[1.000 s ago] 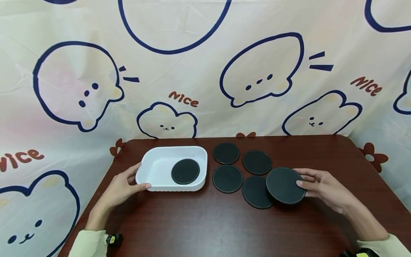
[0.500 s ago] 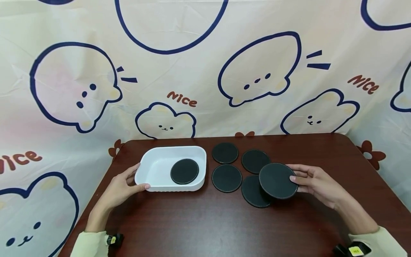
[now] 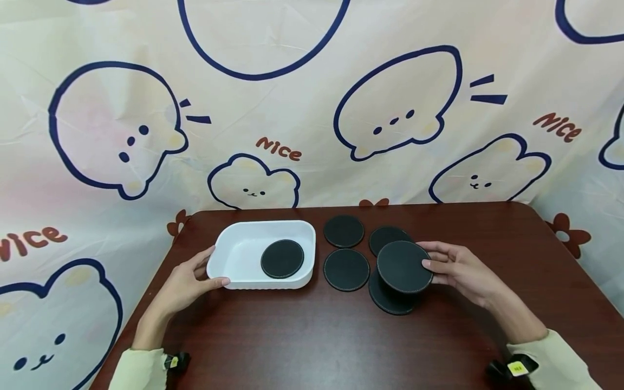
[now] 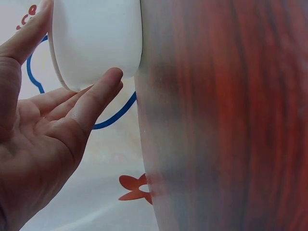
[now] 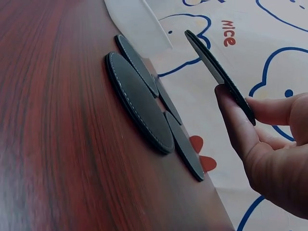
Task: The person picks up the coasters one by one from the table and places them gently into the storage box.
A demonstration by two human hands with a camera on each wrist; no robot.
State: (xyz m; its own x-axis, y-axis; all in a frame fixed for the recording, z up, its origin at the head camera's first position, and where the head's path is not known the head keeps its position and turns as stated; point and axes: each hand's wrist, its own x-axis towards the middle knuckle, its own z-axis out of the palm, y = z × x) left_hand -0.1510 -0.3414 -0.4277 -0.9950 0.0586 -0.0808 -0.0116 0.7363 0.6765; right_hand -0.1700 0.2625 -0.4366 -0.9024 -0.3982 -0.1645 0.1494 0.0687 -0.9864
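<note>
A round black coaster [image 3: 403, 265] with a stitched edge is pinched between the thumb and fingers of my right hand [image 3: 463, 276]. It hovers above the other coasters; the right wrist view shows the held coaster [image 5: 220, 74] edge-on, off the table. My left hand [image 3: 182, 287] grips the left end of a white rectangular tray [image 3: 239, 260], thumb at the front corner and fingers at the side. Inside the tray, toward its right, lies one coaster [image 3: 282, 259]. Several more lie flat to the right of the tray, including a near one [image 3: 395, 302] partly covered by the held coaster.
The dark brown wooden table [image 3: 312, 341] ends at a patterned cloth backdrop [image 3: 312, 108]. Two coasters, a far one [image 3: 343, 231] and a closer one [image 3: 346, 270], lie just right of the tray. Another coaster [image 3: 387, 235] lies behind the held one.
My right hand has carried the held coaster leftward and slightly away from me, over the resting coasters. The left hand and tray stay put.
</note>
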